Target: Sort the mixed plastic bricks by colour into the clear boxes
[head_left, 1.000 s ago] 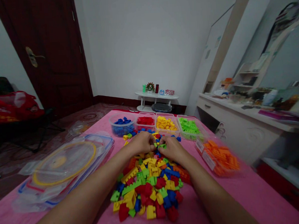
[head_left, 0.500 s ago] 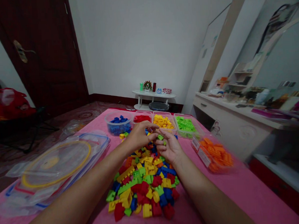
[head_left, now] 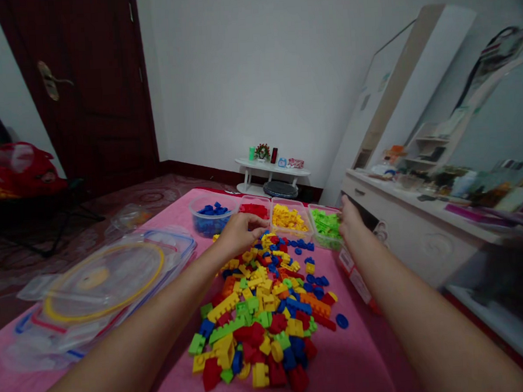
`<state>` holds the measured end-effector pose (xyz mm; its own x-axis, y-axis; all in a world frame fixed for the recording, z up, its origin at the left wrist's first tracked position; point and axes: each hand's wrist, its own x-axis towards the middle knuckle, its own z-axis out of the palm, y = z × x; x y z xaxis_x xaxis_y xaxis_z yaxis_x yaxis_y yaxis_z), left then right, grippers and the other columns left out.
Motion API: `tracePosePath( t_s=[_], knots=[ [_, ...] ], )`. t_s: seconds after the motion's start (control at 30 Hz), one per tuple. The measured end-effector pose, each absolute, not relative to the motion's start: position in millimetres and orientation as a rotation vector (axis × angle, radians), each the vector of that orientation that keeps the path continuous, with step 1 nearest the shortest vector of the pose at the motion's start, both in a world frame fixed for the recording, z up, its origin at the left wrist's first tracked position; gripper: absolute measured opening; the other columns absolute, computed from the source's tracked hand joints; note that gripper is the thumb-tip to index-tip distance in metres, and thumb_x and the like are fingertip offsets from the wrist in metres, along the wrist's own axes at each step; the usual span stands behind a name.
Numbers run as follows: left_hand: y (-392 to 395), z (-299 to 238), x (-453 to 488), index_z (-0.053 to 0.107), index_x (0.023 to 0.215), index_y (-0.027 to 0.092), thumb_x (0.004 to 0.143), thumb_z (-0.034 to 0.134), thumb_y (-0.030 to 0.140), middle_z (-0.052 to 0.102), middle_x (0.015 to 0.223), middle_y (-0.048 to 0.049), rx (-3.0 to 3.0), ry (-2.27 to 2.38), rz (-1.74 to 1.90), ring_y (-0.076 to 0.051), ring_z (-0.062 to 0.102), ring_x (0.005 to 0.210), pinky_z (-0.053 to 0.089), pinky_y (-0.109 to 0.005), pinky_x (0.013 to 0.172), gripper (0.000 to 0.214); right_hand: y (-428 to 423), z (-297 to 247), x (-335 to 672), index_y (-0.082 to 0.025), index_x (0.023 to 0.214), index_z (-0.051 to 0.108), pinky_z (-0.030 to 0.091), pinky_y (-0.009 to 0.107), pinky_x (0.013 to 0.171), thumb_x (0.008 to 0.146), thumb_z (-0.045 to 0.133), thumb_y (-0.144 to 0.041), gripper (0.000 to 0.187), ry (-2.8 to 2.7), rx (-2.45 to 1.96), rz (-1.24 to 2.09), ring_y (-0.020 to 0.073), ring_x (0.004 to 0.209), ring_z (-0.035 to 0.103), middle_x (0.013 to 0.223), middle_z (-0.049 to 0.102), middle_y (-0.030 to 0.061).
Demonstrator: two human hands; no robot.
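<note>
A heap of small plastic building blocks (head_left: pixel 261 313) in red, yellow, blue, green and orange lies on the pink cloth in front of me. My left hand (head_left: pixel 239 229) hovers over the heap's far end, just short of the red-block tub (head_left: pixel 254 209). Its fingers are curled together and whatever they hold is hidden. My right hand (head_left: pixel 349 219) is stretched out to the right rim of the green-block tub (head_left: pixel 326 223), and its fingers are mostly out of sight behind the hand.
A round bowl of blue blocks (head_left: pixel 212 216) and a tub of yellow blocks (head_left: pixel 289 217) stand in the same far row. An orange-block tub (head_left: pixel 356 279) is mostly hidden under my right forearm. Clear lids (head_left: pixel 99 280) are stacked at left. A white dresser (head_left: pixel 421 228) stands at right.
My hands have parted from above the heap. The right hand swung right to the green tub; the left hand moved slightly forward towards the red tub. The camera shifted a little.
</note>
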<state>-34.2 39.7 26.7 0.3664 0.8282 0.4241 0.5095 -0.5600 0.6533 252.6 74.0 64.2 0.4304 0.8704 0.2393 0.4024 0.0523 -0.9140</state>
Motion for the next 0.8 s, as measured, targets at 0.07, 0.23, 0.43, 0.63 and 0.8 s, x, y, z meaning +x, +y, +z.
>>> tracePosePath(
  t_s=[0.07, 0.23, 0.43, 0.63, 0.8],
  knots=[
    [42.6, 24.5, -37.4, 0.072, 0.092, 0.015, 0.075, 0.058, 0.02, 0.073, 0.084, -0.0029, 2.232, 1.188, 0.904, -0.015, 0.064, 0.075, 0.047, -0.023, 0.069, 0.023, 71.4, 56.2, 242.6, -0.021, 0.082, 0.048, 0.043, 0.027, 0.052, 0.076, 0.038, -0.059, 0.04, -1.041, -1.528, 0.512, 0.0164, 0.06, 0.053, 0.067, 0.052, 0.0019],
    [45.4, 11.3, -40.9, 0.071, 0.098, 0.017, 0.07, 0.063, 0.026, 0.073, 0.084, -0.0033, 2.328, 1.291, 0.54, -0.015, 0.063, 0.072, 0.043, -0.02, 0.06, 0.031, 45.4, 22.4, 192.8, -0.018, 0.083, 0.059, 0.046, 0.023, 0.059, 0.062, 0.058, -0.044, 0.032, -1.082, -1.379, 0.664, 0.0132, 0.071, 0.059, 0.082, 0.064, 0.0032],
    [36.9, 3.6, -37.9, 0.072, 0.099, 0.022, 0.063, 0.068, 0.03, 0.071, 0.091, -0.0042, 2.447, 1.421, 0.46, -0.018, 0.063, 0.075, 0.042, -0.022, 0.059, 0.037, 24.7, -4.6, 160.4, -0.015, 0.074, 0.067, 0.044, 0.026, 0.065, 0.061, 0.064, -0.022, 0.015, -1.703, -1.413, 0.628, 0.014, 0.067, 0.058, 0.075, 0.067, 0.0029],
    [33.2, 8.6, -34.3, 0.073, 0.089, 0.02, 0.066, 0.065, 0.029, 0.072, 0.087, -0.0058, 2.49, 1.469, 0.479, -0.019, 0.063, 0.076, 0.041, -0.023, 0.06, 0.027, 6.0, -11.7, 144.0, -0.022, 0.085, 0.072, 0.038, 0.027, 0.07, 0.066, 0.069, -0.023, 0.019, -2.236, -1.717, 0.08, 0.0187, 0.083, 0.056, 0.086, 0.065, 0.0043],
    [33.4, 5.0, -25.9, 0.074, 0.079, 0.018, 0.069, 0.059, 0.023, 0.07, 0.071, -0.004, 2.515, 1.238, 0.523, -0.015, 0.059, 0.062, 0.037, -0.021, 0.053, 0.019, 4.1, -13.2, 141.4, -0.021, 0.085, 0.071, 0.037, 0.028, 0.074, 0.071, 0.066, -0.028, 0.016, -2.211, -1.691, -0.02, 0.0191, 0.088, 0.054, 0.087, 0.063, 0.0061]
  ],
)
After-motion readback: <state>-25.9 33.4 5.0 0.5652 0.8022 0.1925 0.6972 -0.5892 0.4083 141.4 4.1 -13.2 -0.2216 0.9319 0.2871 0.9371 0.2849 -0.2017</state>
